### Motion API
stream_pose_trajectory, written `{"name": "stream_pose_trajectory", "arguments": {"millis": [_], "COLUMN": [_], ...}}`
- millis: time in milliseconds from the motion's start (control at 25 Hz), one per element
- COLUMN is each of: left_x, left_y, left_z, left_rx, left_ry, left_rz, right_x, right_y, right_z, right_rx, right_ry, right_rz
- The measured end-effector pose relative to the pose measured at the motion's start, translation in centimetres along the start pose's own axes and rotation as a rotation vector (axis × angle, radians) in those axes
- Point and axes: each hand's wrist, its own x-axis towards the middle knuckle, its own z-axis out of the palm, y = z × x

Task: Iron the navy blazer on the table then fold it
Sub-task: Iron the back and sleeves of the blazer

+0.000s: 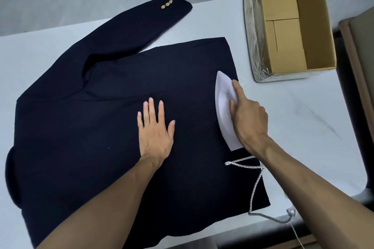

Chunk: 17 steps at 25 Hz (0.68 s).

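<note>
The navy blazer point(113, 127) lies spread flat across the left and centre of the table point(303, 127), one sleeve point(141, 28) angled toward the far edge. The left hand point(155, 133) presses palm-down on the blazer with fingers straight and spread. The right hand point(249, 119) grips the white iron point(224, 107), which rests on the blazer's right edge; the cord point(255, 186) trails toward the near edge, and an open cardboard box point(289, 24) stands at the far right corner.

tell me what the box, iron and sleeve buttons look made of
The box is matte brown cardboard with crinkled clear film round it. The iron has a smooth white shell, probably plastic. The sleeve buttons are shiny, gold-coloured, likely metal, too small to confirm.
</note>
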Motion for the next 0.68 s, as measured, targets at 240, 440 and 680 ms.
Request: {"name": "stream_pose_trajectory", "arguments": {"millis": [240,440,680], "left_x": [0.1,-0.7,-3.7], "left_y": [-0.2,-2.2,-12.4], "left_z": [-0.2,-2.6,-2.3], "left_rx": [-0.039,-0.500,-0.218], "left_ry": [-0.028,0.076,0.034], "left_rz": [-0.009,-0.066,-0.419], "right_x": [0.0,-3.2,-7.9], "right_y": [0.7,-3.9,-15.9], "right_z": [-0.5,-1.1,3.9], "right_rx": [0.055,0.097,-0.134], "right_ry": [0.015,-0.033,-0.116], "right_rz": [0.069,-0.155,-0.544]}}
